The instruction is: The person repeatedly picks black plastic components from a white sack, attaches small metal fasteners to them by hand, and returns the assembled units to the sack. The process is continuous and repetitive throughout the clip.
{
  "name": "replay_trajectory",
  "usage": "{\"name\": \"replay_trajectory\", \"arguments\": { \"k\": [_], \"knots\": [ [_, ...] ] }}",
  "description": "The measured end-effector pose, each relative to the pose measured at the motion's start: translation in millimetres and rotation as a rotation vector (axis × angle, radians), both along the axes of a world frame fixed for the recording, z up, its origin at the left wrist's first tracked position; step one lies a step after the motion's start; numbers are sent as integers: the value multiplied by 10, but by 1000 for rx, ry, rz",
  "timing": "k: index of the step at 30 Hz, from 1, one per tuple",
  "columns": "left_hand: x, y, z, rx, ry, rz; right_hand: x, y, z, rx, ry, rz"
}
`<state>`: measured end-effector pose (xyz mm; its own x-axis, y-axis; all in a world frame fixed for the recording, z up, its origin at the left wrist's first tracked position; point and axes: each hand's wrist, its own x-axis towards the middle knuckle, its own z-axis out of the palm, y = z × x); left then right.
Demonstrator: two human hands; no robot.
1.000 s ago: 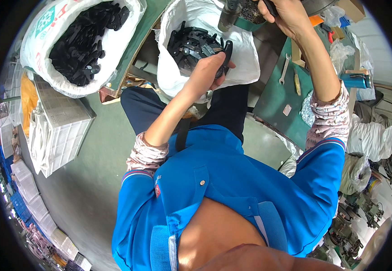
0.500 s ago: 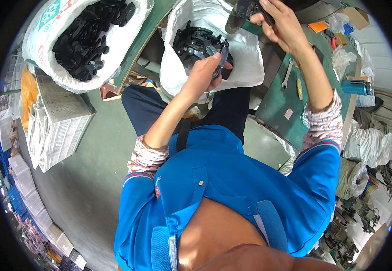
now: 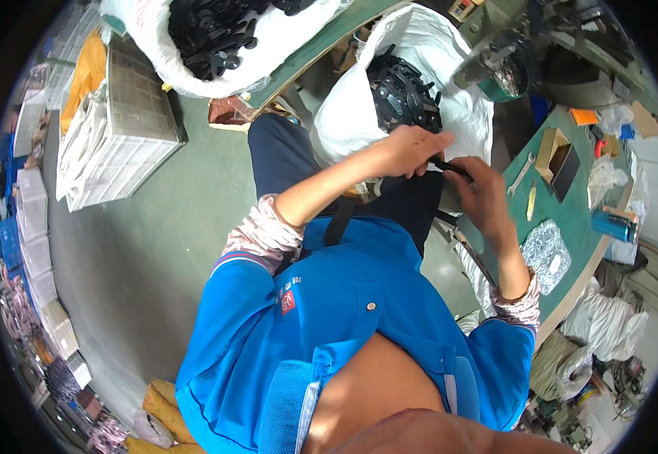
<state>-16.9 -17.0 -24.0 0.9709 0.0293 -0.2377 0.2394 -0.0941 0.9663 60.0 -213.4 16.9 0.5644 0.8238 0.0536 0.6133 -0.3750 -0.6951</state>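
Observation:
My left hand point(image 3: 412, 150) is closed at the near rim of a white woven bag point(image 3: 336, 113), its fingers on one end of a slim black part point(image 3: 452, 168). Closed on that part's other end is my right hand point(image 3: 484, 195), just to the right and slightly nearer. Fingers hide much of the piece, so its full shape does not show. Inside the bag lies a heap of similar black parts point(image 3: 405, 94), long and flat with rounded ends.
A second white bag point(image 3: 299, 45) of black parts stands at the far left, above a white perforated crate point(image 3: 143, 113). Machinery point(image 3: 488, 68) rises behind the open bag. The green bench point(image 3: 511, 234) at right carries a wrench point(image 3: 520, 174), a cardboard box point(image 3: 552, 151) and a blue bottle point(image 3: 613, 225).
My right hand has come down from the machine toward me and met my left hand. My left hand has drawn back from over the heap. The whole view has shifted.

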Motion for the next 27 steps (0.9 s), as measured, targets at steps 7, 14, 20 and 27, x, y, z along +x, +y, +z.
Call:
{"name": "replay_trajectory", "arguments": {
  "k": [7,14,20,27],
  "knots": [
    [-71,2005,-135,756,-254,594,-225,92,-217,107,466,-119],
    [34,3669,412,1563,-205,544,-679,130,-367,170,605,-207],
    [604,4268,271,1805,167,323,-927,124,-352,138,748,-384],
    [936,4639,-286,1785,32,420,-895,402,-322,162,770,-446]
  ]
}}
